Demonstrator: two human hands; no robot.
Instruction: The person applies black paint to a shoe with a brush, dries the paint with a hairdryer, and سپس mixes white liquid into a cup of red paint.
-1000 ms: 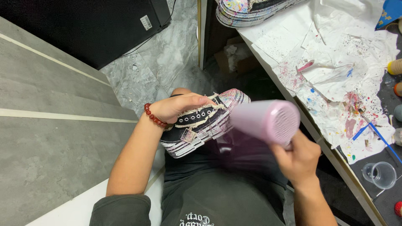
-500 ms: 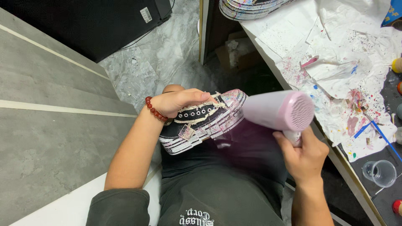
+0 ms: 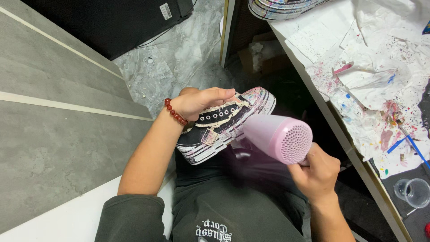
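My left hand (image 3: 201, 101), with a red bead bracelet (image 3: 175, 112) on the wrist, grips a black paint-spattered sneaker (image 3: 224, 127) by its upper and holds it over my lap. The sneaker has a thick white sole streaked with pink and black. My right hand (image 3: 316, 172) holds a pink hair dryer (image 3: 280, 136) by its handle. The dryer's barrel points at the side of the sneaker, close to the sole, and its perforated rear grille faces the camera.
On the right stands a table (image 3: 354, 154) covered with paint-stained white paper (image 3: 371, 85), a blue brush (image 3: 414, 145) and a clear plastic cup (image 3: 414, 192). Another painted shoe sole (image 3: 282, 8) lies at the table's far end. A dark box (image 3: 112, 22) sits on the marble floor.
The pink hair dryer has swung so its rear grille faces the camera and has dropped slightly. The sneaker stays in my left hand, nearly still.
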